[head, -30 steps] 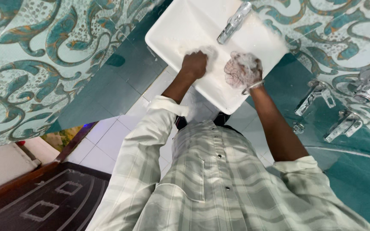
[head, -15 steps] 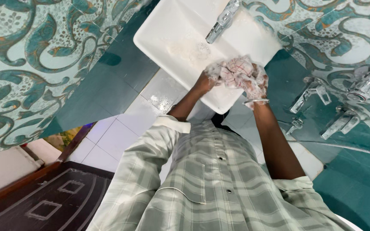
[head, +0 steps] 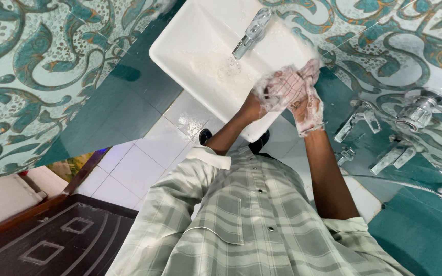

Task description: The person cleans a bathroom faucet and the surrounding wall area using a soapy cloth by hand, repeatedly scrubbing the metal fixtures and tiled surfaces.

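While lather covers both my hands, the parts read as follows.
Left hand (head: 262, 99): fingers curled, pressed against my right hand over the near edge of the basin; soapy, and I cannot tell whether anything lies between the palms.
Right hand (head: 303, 94): fingers folded over the left, coated in white foam; a thin bangle (head: 313, 128) sits at the wrist.
Basin (head: 190, 30): white, rectangular, foam flecks on its floor.
Tap (head: 249, 33): chrome, mounted at the basin's far rim, apart from my hands.
Wall valves (head: 384, 133): chrome, on the teal tiles to my right.
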